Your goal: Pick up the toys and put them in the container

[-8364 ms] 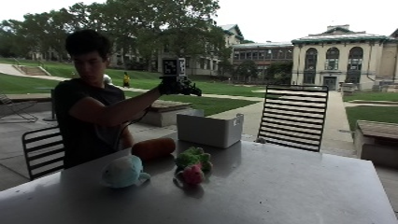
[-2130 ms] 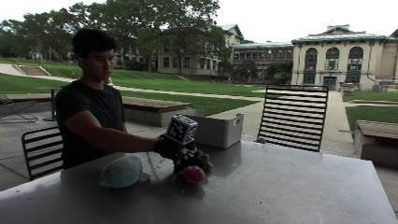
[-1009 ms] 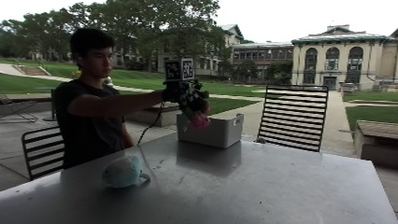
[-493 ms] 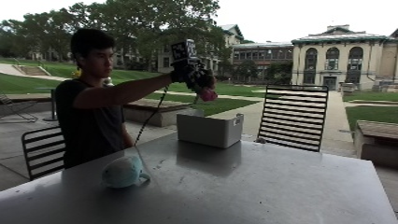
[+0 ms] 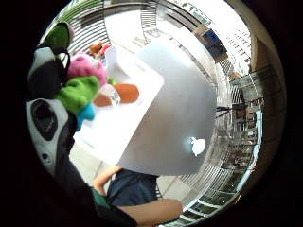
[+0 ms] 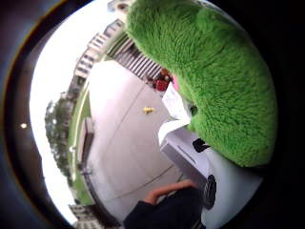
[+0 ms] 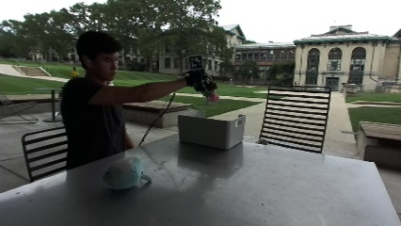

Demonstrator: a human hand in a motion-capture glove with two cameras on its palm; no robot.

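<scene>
In the outside view my gloved right hand (image 7: 196,79) is stretched out high above the white container (image 7: 211,130) and grips a green and pink plush toy (image 7: 209,91), which hangs over the container's opening. The little finger side palm view looks down past that toy (image 5: 81,85) into the container (image 5: 140,74), where an orange toy (image 5: 126,92) lies. Green plush (image 6: 214,71) fills much of the thumb side palm view. A light blue plush toy (image 7: 124,173) sits on the grey table (image 7: 263,188) near its front left, also seen from above as the light blue toy (image 5: 198,146).
A black slatted chair (image 7: 294,117) stands behind the table at the right, and another chair (image 7: 44,150) is behind the person. The container stands near the table's far edge. The person's bare hand is not on the table.
The orange toy has left the table. My hand took hold of the green and pink toy on the table, lifted it and carried it high over the container, where it now hangs.
</scene>
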